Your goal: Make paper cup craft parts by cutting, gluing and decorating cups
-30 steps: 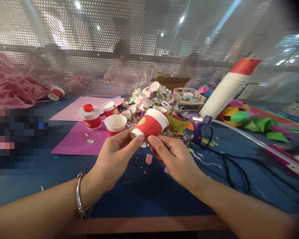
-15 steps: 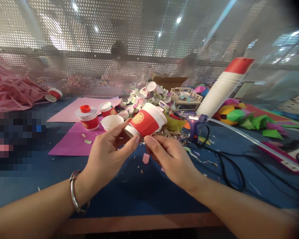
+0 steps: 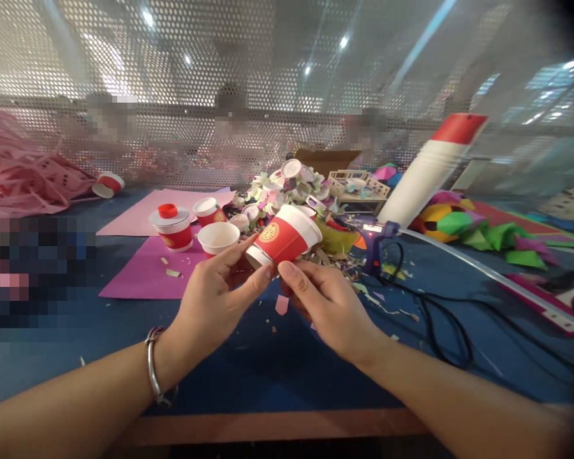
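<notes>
A white paper cup (image 3: 284,236) with a red band and a round gold print lies tilted between my two hands, its wide end to the upper right. My left hand (image 3: 220,287) grips its lower left end, thumb in front and fingers behind. On the near side, my right hand (image 3: 323,299) pinches the cup's lower edge between thumb and fingers. Just behind my left hand stands a short open cup (image 3: 219,237). Further left are a cup (image 3: 172,233) topped with a white disc and a red ring, and another red-banded cup (image 3: 209,212).
Purple paper (image 3: 143,274) and pink paper (image 3: 157,213) lie on the blue table (image 3: 249,376). Behind the cup rises a heap of paper scraps (image 3: 268,191). A purple glue gun (image 3: 374,242), black cables (image 3: 428,325) and a tall stack of cups (image 3: 425,172) are to the right.
The cup has tilted slightly and dropped a little in the view, staying in both hands. My left hand and wrist have shifted slightly right. The whole view has moved a little.
</notes>
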Motion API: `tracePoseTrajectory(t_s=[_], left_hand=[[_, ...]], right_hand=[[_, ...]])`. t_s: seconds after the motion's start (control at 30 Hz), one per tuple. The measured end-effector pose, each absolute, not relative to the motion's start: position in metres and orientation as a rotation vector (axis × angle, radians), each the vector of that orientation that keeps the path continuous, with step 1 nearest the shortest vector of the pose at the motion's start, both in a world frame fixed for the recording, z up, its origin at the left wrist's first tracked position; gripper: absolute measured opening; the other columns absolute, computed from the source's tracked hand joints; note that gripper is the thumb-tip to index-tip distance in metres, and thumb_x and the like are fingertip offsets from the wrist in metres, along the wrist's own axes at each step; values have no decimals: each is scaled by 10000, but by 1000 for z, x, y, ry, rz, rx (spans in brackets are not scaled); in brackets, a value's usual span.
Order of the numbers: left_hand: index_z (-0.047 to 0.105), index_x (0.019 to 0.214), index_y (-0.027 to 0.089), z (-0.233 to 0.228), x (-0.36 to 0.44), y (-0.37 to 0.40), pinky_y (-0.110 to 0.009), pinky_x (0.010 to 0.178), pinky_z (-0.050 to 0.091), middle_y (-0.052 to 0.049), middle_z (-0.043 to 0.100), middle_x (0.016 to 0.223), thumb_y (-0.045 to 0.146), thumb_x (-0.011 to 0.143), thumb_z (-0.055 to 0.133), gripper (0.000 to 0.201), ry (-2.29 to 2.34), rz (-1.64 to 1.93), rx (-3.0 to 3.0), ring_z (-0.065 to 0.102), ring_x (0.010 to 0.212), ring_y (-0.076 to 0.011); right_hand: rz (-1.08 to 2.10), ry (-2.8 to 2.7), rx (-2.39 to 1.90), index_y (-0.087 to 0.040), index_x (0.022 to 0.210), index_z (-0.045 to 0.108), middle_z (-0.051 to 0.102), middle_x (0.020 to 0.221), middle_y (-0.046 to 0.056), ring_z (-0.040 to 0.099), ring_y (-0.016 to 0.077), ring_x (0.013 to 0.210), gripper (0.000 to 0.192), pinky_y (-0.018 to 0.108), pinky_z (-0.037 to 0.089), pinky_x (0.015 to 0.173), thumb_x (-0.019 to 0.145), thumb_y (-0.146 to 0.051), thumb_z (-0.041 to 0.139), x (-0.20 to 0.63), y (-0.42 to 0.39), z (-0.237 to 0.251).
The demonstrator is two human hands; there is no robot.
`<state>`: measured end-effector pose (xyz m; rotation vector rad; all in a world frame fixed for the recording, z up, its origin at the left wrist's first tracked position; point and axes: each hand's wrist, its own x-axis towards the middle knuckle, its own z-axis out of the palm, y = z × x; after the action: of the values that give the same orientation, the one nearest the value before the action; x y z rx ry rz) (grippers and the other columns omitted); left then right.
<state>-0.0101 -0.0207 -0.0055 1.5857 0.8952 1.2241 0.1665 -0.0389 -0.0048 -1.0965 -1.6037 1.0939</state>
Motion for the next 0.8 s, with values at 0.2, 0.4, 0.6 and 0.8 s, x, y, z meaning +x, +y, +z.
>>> tracePoseTrajectory(t_s=[0.2, 0.4, 0.6, 0.8], left_hand=[[693, 1202, 177, -8, -7, -19, -282, 838, 541, -62, 754, 1072, 383, 934, 678, 339, 846, 1196, 1530, 683, 1000, -212], [703, 1234, 186, -3, -11, -17, -261, 712, 532, -51, 774, 981, 384, 891, 725, 397, 928, 1202, 1587, 694, 852, -191], [707, 1233, 196, -3, -10, -20, -252, 698, 543, -48, 778, 980, 385, 886, 729, 395, 932, 1223, 1579, 703, 859, -189], [664, 1286, 184, -8, -8, -18, -283, 821, 566, -73, 765, 1120, 376, 872, 742, 463, 870, 1225, 1491, 701, 986, -209]], right_hand=[[1055, -1609, -1132, -212, 688, 526, 360, 480, -82, 316, 69, 388, 498, 258, 239, 388, 961, -628, 523, 167, -39, -5], [1050, -1617, -1142, -219, 672, 484, 321, 496, -87, 291, 68, 390, 509, 259, 226, 394, 961, -638, 511, 166, -39, -3], [1033, -1629, -1143, -220, 682, 510, 347, 495, -80, 295, 76, 398, 496, 262, 232, 393, 975, -621, 497, 167, -39, -3], [1000, -1627, -1137, -202, 716, 545, 402, 565, -59, 323, 73, 440, 486, 257, 229, 398, 975, -612, 507, 166, -38, -4]])
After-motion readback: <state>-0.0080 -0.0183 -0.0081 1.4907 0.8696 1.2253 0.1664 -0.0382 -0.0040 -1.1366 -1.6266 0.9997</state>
